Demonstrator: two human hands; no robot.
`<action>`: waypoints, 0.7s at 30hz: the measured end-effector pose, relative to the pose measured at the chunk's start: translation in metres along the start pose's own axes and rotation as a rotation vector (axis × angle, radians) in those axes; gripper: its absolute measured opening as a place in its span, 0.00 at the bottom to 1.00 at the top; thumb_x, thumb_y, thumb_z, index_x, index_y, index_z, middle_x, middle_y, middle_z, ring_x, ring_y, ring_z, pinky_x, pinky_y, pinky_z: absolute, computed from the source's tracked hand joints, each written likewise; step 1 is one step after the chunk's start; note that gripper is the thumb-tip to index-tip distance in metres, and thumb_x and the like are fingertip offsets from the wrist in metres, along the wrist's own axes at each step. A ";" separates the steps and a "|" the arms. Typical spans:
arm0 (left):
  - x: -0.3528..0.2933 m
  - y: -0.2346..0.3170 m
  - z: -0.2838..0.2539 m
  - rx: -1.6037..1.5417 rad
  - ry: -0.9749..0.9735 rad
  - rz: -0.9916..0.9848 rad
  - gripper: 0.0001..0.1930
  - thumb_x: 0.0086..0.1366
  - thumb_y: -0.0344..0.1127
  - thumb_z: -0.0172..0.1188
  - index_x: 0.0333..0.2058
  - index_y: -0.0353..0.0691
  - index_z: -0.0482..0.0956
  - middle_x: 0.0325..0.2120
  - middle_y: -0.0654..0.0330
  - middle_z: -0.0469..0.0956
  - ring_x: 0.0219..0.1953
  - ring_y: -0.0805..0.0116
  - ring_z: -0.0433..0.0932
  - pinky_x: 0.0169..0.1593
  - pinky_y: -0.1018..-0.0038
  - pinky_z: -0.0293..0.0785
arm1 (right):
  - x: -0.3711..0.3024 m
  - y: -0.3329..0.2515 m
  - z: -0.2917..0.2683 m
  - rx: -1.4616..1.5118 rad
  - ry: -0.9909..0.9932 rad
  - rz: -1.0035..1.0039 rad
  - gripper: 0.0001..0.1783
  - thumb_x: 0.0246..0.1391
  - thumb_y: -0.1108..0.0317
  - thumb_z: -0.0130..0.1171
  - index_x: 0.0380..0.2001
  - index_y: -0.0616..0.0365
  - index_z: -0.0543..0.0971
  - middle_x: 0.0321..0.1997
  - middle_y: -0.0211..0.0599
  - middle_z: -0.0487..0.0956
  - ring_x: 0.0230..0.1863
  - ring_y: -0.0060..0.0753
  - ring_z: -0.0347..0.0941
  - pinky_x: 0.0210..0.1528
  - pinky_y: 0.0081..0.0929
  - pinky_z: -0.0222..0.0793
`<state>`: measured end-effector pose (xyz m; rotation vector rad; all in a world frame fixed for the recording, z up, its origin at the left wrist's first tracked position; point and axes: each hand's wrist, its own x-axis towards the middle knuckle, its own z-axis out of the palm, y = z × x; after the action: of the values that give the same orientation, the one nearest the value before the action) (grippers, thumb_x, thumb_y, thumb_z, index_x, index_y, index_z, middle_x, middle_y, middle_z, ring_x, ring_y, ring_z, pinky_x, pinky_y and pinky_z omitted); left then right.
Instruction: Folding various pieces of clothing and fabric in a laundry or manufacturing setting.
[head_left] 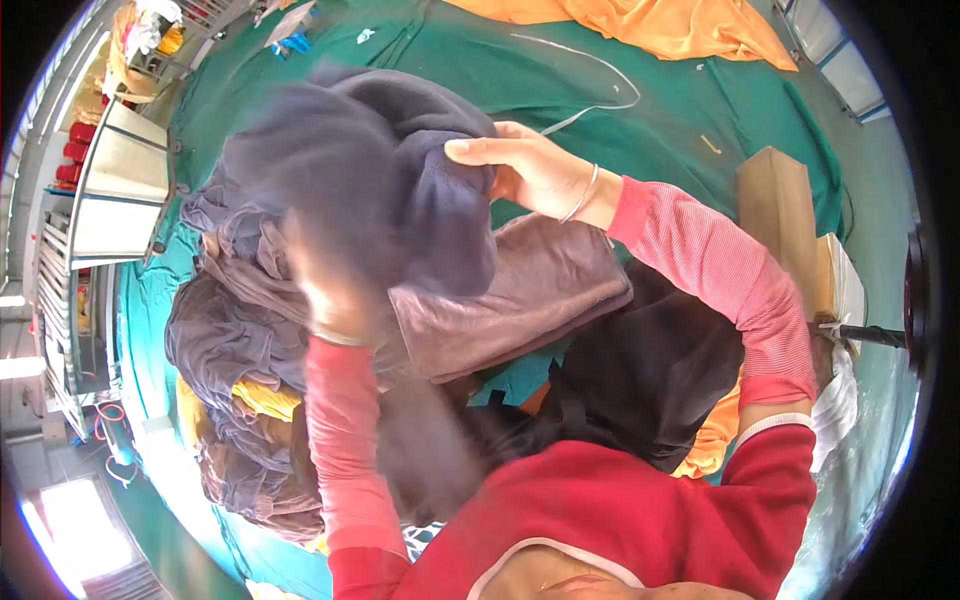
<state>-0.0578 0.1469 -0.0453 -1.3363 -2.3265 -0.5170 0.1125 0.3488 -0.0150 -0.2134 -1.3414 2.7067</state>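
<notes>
A bunched dark blue-grey cloth (380, 170) is held up in front of me, blurred on its left side. My right hand (525, 168) pinches its right edge, the thumb lying on top and the other fingers partly behind the fabric. At the lower left of the bundle is my left hand (330, 285), against the cloth; motion smears its fingers, so their grip cannot be made out. Below the cloth lies a folded brownish-mauve cloth (510, 305) with a darker edge, flat across the space before my body.
A tall heap of crumpled grey-brown cloths (235, 330) stands at left, with yellow fabric (265, 400) in it. Green sheeting (690, 120) covers the floor. Orange fabric (660, 25) lies at the far side. A cardboard box (778, 215) and a black pole (870, 335) are at right.
</notes>
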 end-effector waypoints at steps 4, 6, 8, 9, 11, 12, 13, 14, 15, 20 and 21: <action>-0.005 0.048 0.001 -1.823 -0.583 -0.725 0.26 0.64 0.48 0.48 0.54 0.35 0.65 0.52 0.55 0.68 0.55 0.58 0.66 0.59 0.60 0.59 | -0.003 -0.010 -0.017 0.074 0.113 -0.095 0.15 0.49 0.62 0.61 0.38 0.61 0.77 0.38 0.31 0.78 0.37 0.20 0.74 0.43 0.20 0.70; -0.008 0.049 -0.002 -2.435 -0.776 -0.972 0.25 0.64 0.47 0.48 0.54 0.35 0.65 0.52 0.56 0.69 0.55 0.59 0.66 0.59 0.59 0.58 | -0.007 -0.017 -0.030 0.080 0.136 -0.115 0.14 0.50 0.66 0.59 0.37 0.64 0.76 0.37 0.35 0.78 0.37 0.25 0.76 0.43 0.24 0.72; 0.003 0.033 -0.008 -2.128 -0.483 -0.765 0.21 0.62 0.40 0.52 0.51 0.35 0.68 0.49 0.56 0.72 0.52 0.63 0.69 0.57 0.64 0.61 | -0.011 -0.024 -0.042 0.228 0.191 -0.090 0.12 0.50 0.68 0.58 0.37 0.63 0.76 0.37 0.37 0.78 0.36 0.28 0.76 0.43 0.27 0.73; 0.010 0.033 -0.014 -2.030 -0.367 -0.733 0.20 0.62 0.39 0.51 0.51 0.35 0.68 0.48 0.55 0.72 0.52 0.63 0.70 0.56 0.66 0.62 | -0.014 -0.028 -0.049 0.222 0.183 -0.105 0.12 0.50 0.70 0.57 0.38 0.63 0.76 0.38 0.38 0.78 0.37 0.30 0.76 0.43 0.28 0.73; 0.023 0.029 -0.026 -1.808 -0.189 -0.653 0.21 0.64 0.40 0.48 0.51 0.33 0.67 0.50 0.55 0.70 0.52 0.61 0.69 0.57 0.65 0.61 | -0.022 -0.033 -0.054 0.272 0.185 -0.141 0.14 0.52 0.67 0.55 0.41 0.63 0.74 0.39 0.38 0.78 0.38 0.30 0.76 0.44 0.28 0.72; 0.029 0.029 -0.031 -1.839 -0.160 -0.689 0.18 0.64 0.40 0.48 0.48 0.34 0.69 0.49 0.56 0.72 0.50 0.62 0.70 0.56 0.65 0.62 | -0.026 -0.036 -0.060 0.277 0.174 -0.169 0.15 0.54 0.65 0.53 0.43 0.63 0.74 0.40 0.38 0.78 0.39 0.30 0.76 0.45 0.28 0.72; 0.031 0.021 -0.032 -1.865 -0.132 -0.668 0.18 0.64 0.39 0.48 0.48 0.34 0.70 0.48 0.56 0.72 0.50 0.62 0.70 0.55 0.65 0.63 | -0.028 -0.039 -0.065 0.279 0.044 -0.245 0.17 0.57 0.61 0.50 0.46 0.60 0.73 0.45 0.35 0.77 0.45 0.30 0.73 0.50 0.31 0.68; 0.033 0.017 -0.034 -1.891 -0.104 -0.646 0.17 0.64 0.39 0.48 0.47 0.34 0.70 0.47 0.56 0.73 0.50 0.61 0.70 0.55 0.64 0.63 | -0.031 -0.044 -0.065 0.254 0.059 -0.298 0.22 0.59 0.58 0.46 0.53 0.58 0.68 0.53 0.33 0.72 0.51 0.28 0.68 0.56 0.32 0.62; 0.033 0.017 -0.037 -1.908 -0.096 -0.662 0.17 0.64 0.41 0.49 0.46 0.35 0.71 0.46 0.57 0.74 0.48 0.62 0.72 0.52 0.65 0.66 | -0.033 -0.049 -0.072 0.204 0.141 -0.356 0.24 0.59 0.58 0.45 0.56 0.57 0.65 0.56 0.32 0.69 0.53 0.28 0.67 0.58 0.31 0.60; 0.041 0.022 -0.052 -1.789 0.031 -0.596 0.13 0.60 0.38 0.57 0.41 0.39 0.75 0.39 0.62 0.76 0.40 0.70 0.75 0.43 0.74 0.71 | -0.056 -0.072 -0.087 0.214 -0.079 -0.433 0.26 0.61 0.61 0.43 0.60 0.57 0.60 0.58 0.32 0.67 0.53 0.28 0.66 0.58 0.28 0.57; 0.044 0.024 -0.057 -1.795 0.037 -0.594 0.13 0.60 0.39 0.57 0.40 0.38 0.75 0.38 0.62 0.77 0.40 0.70 0.75 0.44 0.74 0.71 | -0.062 -0.074 -0.089 0.166 0.003 -0.389 0.24 0.60 0.63 0.43 0.59 0.57 0.62 0.54 0.33 0.71 0.52 0.26 0.67 0.56 0.26 0.59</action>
<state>-0.0474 0.1609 0.0287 -0.8582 -1.7994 -3.1370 0.1920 0.4527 -0.0047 0.0540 -1.0228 2.4647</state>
